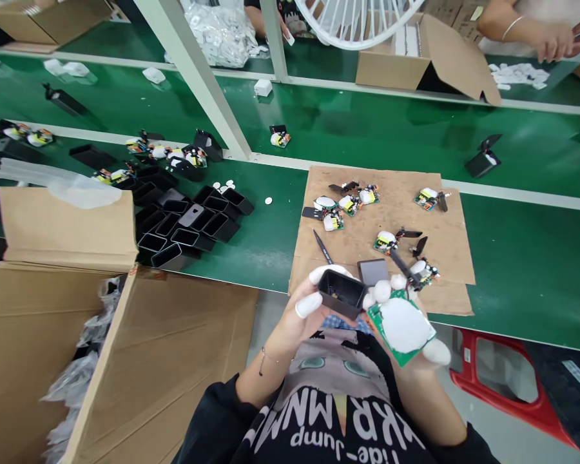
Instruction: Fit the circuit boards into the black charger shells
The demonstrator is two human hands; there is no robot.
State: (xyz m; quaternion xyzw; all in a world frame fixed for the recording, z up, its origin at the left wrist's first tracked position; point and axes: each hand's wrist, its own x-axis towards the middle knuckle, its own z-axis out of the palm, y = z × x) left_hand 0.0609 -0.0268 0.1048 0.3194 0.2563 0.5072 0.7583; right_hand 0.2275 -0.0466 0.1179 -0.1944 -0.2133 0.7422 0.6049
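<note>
- Hands meet close to the body, just short of the near edge of the green bench (270, 238).
- The left hand (294, 319), its fingertips capped in white cots, is curled around a small black housing (342, 293), open end turned up, thumb on the near wall and a finger on the far wall.
- The right hand (415, 348), also with white-capped fingertips, is closed on a green circuit board (402, 327) with a white pad on its face; the board sits just right of the housing, its edge touching or nearly touching it.
- A flat grey square piece (373, 271) lies just beyond the two hands, at the near edge of a brown cardboard sheet (444, 258).
- Further out on that sheet lie several small assembled boards (348, 205) with white and coloured parts, and a thin dark tool (323, 247) just beyond the left hand.
- Well to the left of the left hand, a heap of empty black housings (188, 222) lies on the bench.
- Nearer and left of that hand stands an open cardboard box (164, 361), with plastic wrap showing inside.
- Down and right of the right hand sits a red plastic stool (507, 380).
- Far beyond both hands, across the bench, another person's hand (553, 45) works beside an open carton (415, 58).
</note>
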